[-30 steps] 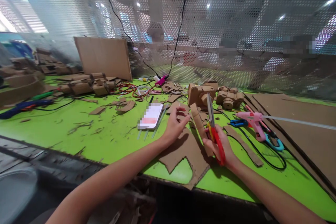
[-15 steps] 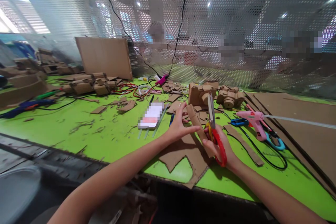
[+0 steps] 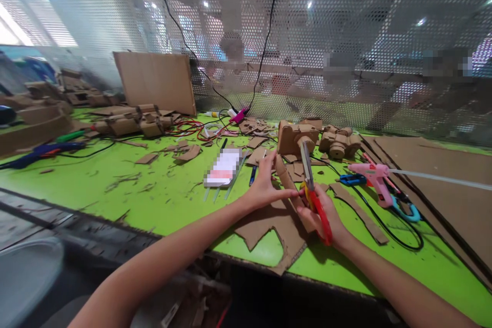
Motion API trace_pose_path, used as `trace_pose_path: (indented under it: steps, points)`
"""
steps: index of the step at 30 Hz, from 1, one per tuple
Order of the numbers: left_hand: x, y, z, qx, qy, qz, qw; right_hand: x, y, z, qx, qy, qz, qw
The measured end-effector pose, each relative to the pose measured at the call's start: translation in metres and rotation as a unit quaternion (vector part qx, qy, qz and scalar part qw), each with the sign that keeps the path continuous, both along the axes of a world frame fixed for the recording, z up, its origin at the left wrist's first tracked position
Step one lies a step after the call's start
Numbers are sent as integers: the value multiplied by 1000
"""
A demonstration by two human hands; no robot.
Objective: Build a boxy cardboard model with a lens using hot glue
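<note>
A narrow cardboard strip [image 3: 285, 178] is held at a slant above the green table. My left hand [image 3: 263, 184] grips it, fingers along its upper end and thumb reaching across to its middle. In my right hand [image 3: 326, 215] are scissors [image 3: 306, 164] with red and yellow handles, their blades pointing up and away. The right thumb also presses on the strip's lower end. Beneath both hands lies a cut cardboard sheet [image 3: 265, 225] with a notched edge. Just beyond the blades stands a cardboard camera-shaped model [image 3: 294, 138].
A phone [image 3: 223, 168] lies left of my hands. A pink glue gun [image 3: 374, 177] and its black cable are to the right, near a second cardboard model [image 3: 339, 142]. Cardboard scraps [image 3: 188, 152] litter the green table [image 3: 154, 205]. A perforated metal screen [image 3: 300, 56] stands behind.
The left thumb has shifted slightly right along the strip. The scissor blades have tipped a little lower and left. The whole view has moved slightly.
</note>
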State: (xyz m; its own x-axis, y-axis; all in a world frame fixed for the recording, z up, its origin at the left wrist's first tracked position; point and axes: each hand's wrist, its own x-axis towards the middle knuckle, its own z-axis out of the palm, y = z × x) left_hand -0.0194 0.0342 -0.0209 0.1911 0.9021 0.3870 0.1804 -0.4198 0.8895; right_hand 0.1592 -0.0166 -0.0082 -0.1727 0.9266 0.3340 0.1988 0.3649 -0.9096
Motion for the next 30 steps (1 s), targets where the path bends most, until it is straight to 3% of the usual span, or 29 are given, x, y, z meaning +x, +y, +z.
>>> trace_pose_path:
  steps: [7, 30]
  points:
    - [-2, 1, 4, 16, -14, 39, 999, 2, -1, 1, -21, -4, 10, 1000]
    - [-5, 3, 5, -7, 6, 37, 999, 2, 1, -5, -31, 16, 17, 999]
